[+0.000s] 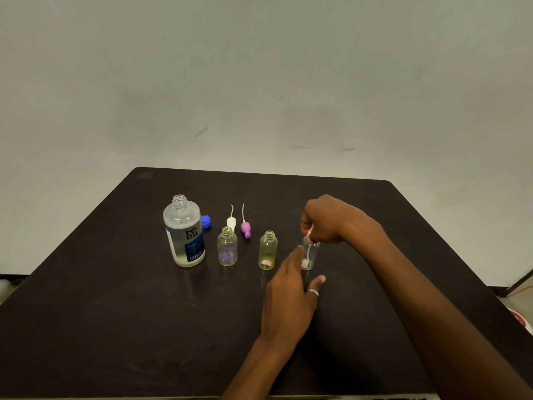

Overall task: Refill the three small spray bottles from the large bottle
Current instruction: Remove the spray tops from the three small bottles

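The large clear bottle [184, 232] with a blue label stands uncapped at the left of the dark table [115, 313]. Its blue cap [206, 221] lies just behind it. Two small bottles [227, 246] [268, 251] stand open to its right. Behind them lie a white spray top [231, 220] and a purple spray top [245, 228], tubes pointing away. My right hand [328, 220] grips a pink spray top [309, 235] above the third small bottle [310, 255], its tube inside the bottle. My left hand [291, 287] is beside that bottle, fingers apart around its base.
A pale wall rises behind the table. The table's right edge runs near my right forearm, with floor and a red and white object [523, 320] beyond it.
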Demonstrator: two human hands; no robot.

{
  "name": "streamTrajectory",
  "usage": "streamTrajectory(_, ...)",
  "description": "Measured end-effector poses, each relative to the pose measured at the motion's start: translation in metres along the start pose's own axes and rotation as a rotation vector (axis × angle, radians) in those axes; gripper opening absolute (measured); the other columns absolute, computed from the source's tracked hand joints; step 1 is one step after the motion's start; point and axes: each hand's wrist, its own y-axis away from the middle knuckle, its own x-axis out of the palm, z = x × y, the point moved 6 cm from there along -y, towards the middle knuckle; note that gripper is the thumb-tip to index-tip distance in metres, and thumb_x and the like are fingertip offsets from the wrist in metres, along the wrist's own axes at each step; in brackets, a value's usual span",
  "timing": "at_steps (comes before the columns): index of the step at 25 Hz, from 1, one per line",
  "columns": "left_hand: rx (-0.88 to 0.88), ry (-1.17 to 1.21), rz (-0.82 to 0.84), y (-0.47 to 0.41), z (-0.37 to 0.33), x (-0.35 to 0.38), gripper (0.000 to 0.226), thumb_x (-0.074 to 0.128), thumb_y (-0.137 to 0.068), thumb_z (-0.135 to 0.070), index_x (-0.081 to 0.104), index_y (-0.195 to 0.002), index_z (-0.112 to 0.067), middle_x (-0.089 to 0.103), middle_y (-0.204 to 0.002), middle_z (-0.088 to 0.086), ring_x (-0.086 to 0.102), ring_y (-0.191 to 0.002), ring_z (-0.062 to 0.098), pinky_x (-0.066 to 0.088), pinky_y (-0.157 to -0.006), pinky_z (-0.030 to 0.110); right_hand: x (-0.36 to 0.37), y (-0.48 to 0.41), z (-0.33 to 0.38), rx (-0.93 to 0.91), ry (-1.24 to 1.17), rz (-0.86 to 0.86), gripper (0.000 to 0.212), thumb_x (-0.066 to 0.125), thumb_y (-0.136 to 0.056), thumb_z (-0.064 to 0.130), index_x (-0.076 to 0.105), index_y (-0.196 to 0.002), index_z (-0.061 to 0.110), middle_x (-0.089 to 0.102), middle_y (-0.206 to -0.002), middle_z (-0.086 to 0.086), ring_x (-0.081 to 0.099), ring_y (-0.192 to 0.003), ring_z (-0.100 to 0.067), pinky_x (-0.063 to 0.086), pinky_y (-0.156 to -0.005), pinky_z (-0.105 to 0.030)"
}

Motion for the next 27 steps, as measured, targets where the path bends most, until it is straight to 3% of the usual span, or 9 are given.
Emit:
streamTrajectory(3, -0.195, 0.153, 0.1, -0.018, 0.003, 0.027, 0.085, 0.071, -0.085, -0.04, 0.025, -0.154, -0.021, 0.04, -0.153, -0.006, 0.04, -0.139, 0.009, 0.035, -0.112, 0.022, 0.0, 0.0, 0.001, -0.009, -0.009, 0.009, 0.008, 0.066, -0.085, 0.01, 0.073, -0.088, 0.013, 0.07, -0.088, -0.002, 0.067, -0.08, -0.015, 0.058, -0.08, -0.033)
streamTrajectory(6, -0.209, 0.156, 0.039, -0.031, 0.012, 0.037, 0.059, 0.07, -0.087, -0.036, 0.042, -0.139, -0.029, 0.059, -0.13, -0.009, 0.058, -0.116, 0.01, 0.05, -0.098, 0.031, 0.001, -0.001, 0.001, -0.024, -0.007, -0.013, 0.01, 0.066, -0.084, 0.01, 0.074, -0.089, 0.014, 0.07, -0.09, -0.002, 0.067, -0.08, -0.016, 0.059, -0.079, -0.034)
streamTrajectory(10, -0.178, 0.151, -0.052, -0.038, 0.018, 0.036, 0.03, 0.068, -0.09, -0.025, 0.058, -0.118, -0.025, 0.067, -0.103, -0.01, 0.064, -0.094, 0.005, 0.054, -0.08, 0.024, 0.003, 0.002, -0.004, -0.01, -0.025, -0.021, 0.008, 0.066, -0.086, 0.018, 0.073, -0.09, 0.015, 0.07, -0.09, -0.001, 0.066, -0.08, -0.015, 0.057, -0.076, -0.029)
streamTrajectory(13, -0.184, 0.157, -0.05, -0.039, 0.02, 0.038, 0.026, 0.069, -0.09, -0.023, 0.06, -0.114, -0.024, 0.068, -0.1, -0.011, 0.064, -0.089, 0.004, 0.045, -0.072, 0.007, 0.0, 0.008, -0.009, 0.093, 0.034, -0.104, 0.038, 0.063, -0.089, 0.049, 0.058, -0.069, 0.016, 0.06, -0.07, 0.0, 0.062, -0.069, -0.017, 0.057, -0.074, -0.036)
streamTrajectory(15, -0.179, 0.165, -0.054, -0.039, 0.022, 0.038, 0.021, 0.07, -0.089, -0.023, 0.06, -0.108, -0.024, 0.068, -0.094, -0.011, 0.064, -0.084, 0.004, 0.043, -0.069, 0.007, -0.001, 0.011, -0.007, 0.139, 0.085, -0.14, 0.046, 0.061, -0.088, 0.055, 0.046, -0.063, 0.018, 0.052, -0.065, 0.001, 0.059, -0.067, -0.017, 0.056, -0.072, -0.035)
streamTrajectory(18, -0.175, 0.198, -0.065, -0.039, 0.022, 0.036, 0.025, 0.07, -0.089, -0.02, 0.062, -0.113, -0.022, 0.07, -0.101, -0.01, 0.065, -0.093, 0.004, 0.047, -0.076, 0.01, 0.002, 0.01, 0.0, 0.094, 0.053, -0.137, 0.035, 0.064, -0.091, 0.04, 0.054, -0.07, 0.013, 0.055, -0.068, 0.0, 0.061, -0.069, -0.016, 0.055, -0.069, -0.029)
streamTrajectory(22, -0.158, 0.223, -0.072, -0.039, 0.021, 0.035, 0.032, 0.069, -0.09, -0.016, 0.06, -0.119, -0.024, 0.07, -0.107, -0.011, 0.065, -0.098, 0.0, 0.05, -0.082, 0.01, 0.005, 0.009, 0.0, -0.015, 0.003, -0.062, 0.013, 0.068, -0.087, 0.018, 0.07, -0.099, 0.013, 0.068, -0.093, -0.003, 0.065, -0.082, -0.017, 0.052, -0.072, -0.025)
streamTrajectory(25, -0.152, 0.199, -0.079, -0.04, 0.021, 0.035, 0.029, 0.069, -0.09, -0.017, 0.06, -0.116, -0.024, 0.069, -0.102, -0.011, 0.065, -0.093, 0.001, 0.047, -0.077, 0.008, 0.004, 0.01, -0.002, -0.081, -0.076, -0.007, 0.025, 0.069, -0.082, 0.009, 0.071, -0.104, 0.02, 0.068, -0.106, 0.002, 0.064, -0.097, -0.017, 0.053, -0.082, -0.028)
streamTrajectory(27, -0.172, 0.196, -0.071, -0.039, 0.021, 0.035, 0.029, 0.069, -0.09, -0.019, 0.06, -0.117, -0.024, 0.069, -0.103, -0.01, 0.065, -0.094, 0.002, 0.044, -0.076, 0.005, 0.004, 0.009, -0.005, -0.074, -0.074, -0.014, 0.032, 0.072, -0.081, 0.019, 0.068, -0.113, 0.023, 0.066, -0.115, 0.004, 0.063, -0.103, -0.018, 0.054, -0.088, -0.034)
